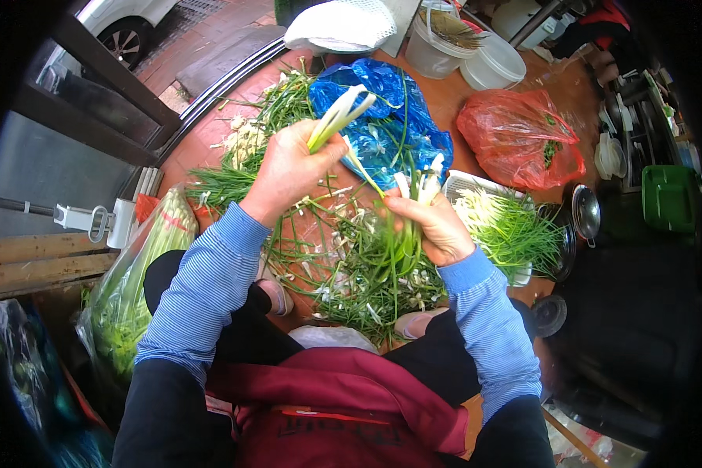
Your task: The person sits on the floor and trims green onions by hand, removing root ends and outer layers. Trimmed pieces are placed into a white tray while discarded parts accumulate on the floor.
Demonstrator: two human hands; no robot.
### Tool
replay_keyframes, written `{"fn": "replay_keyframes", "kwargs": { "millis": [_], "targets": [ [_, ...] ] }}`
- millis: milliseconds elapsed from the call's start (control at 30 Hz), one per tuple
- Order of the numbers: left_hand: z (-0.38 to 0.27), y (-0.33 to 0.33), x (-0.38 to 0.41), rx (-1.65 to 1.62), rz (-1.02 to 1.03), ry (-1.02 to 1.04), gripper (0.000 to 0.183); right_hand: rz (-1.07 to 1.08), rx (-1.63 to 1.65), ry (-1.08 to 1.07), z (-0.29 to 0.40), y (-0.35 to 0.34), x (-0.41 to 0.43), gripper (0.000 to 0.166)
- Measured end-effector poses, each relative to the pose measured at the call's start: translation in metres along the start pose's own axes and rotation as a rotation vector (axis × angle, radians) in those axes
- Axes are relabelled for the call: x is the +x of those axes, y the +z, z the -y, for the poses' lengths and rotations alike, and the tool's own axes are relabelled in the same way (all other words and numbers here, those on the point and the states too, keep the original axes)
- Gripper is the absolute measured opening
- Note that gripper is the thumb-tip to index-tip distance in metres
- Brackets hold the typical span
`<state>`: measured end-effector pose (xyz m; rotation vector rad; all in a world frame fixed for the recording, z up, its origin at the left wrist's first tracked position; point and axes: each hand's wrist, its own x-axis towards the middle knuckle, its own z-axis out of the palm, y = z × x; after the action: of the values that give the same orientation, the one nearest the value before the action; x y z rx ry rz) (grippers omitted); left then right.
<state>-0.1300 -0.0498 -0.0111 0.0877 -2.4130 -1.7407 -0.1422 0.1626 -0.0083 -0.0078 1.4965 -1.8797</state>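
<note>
My left hand (292, 167) is closed around the white and pale green end of some spring onion stalks (340, 119), which stick up past the thumb. To its right, my right hand (436, 225) grips a bunch of spring onions (406, 240), white ends up and green leaves hanging down. A thin pale stalk (362, 167) runs between the two hands. Below them a heap of green trimmings (357, 292) lies on the red tiled floor. A white plastic basket (485, 182) at the right holds spring onions with white stems and green leaves (503, 225).
Beyond the hands lie a blue plastic bag (380, 140) and untrimmed greens with roots (248, 140). A red plastic bag (518, 137) and plastic buckets (439, 50) stand farther right. Bagged celery-like stalks (146, 281) lean at the left. Another person (608, 35) is at the upper right.
</note>
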Motion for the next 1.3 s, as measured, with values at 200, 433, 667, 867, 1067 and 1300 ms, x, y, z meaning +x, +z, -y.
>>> {"fn": "replay_keyframes", "kwargs": {
  "millis": [200, 433, 667, 867, 1067, 1300],
  "targets": [
    [0.016, -0.026, 0.010, 0.101, -0.121, 0.109, 0.009, 0.038, -0.008, 0.081, 0.001, -0.012, -0.018, 0.021],
    [0.009, -0.031, 0.015, 0.135, -0.088, 0.037, 0.013, 0.054, -0.030, 0.051, 0.000, -0.022, -0.030, 0.019],
    [0.006, -0.014, 0.016, 0.047, -0.045, -0.010, 0.021, -0.123, 0.010, -0.076, -0.005, -0.006, -0.022, 0.016],
    [-0.027, 0.021, -0.011, -0.364, 0.270, -0.295, 0.020, -0.143, 0.042, -0.151, -0.010, 0.012, -0.011, 0.017],
    [-0.033, 0.012, -0.012, -0.589, 0.340, -0.389, 0.016, -0.191, 0.074, -0.210, 0.000, 0.003, -0.003, 0.021],
    [-0.022, 0.026, -0.022, -0.382, 0.347, -0.153, 0.012, -0.221, 0.164, -0.221, 0.020, -0.008, -0.004, 0.018]
  ]
}}
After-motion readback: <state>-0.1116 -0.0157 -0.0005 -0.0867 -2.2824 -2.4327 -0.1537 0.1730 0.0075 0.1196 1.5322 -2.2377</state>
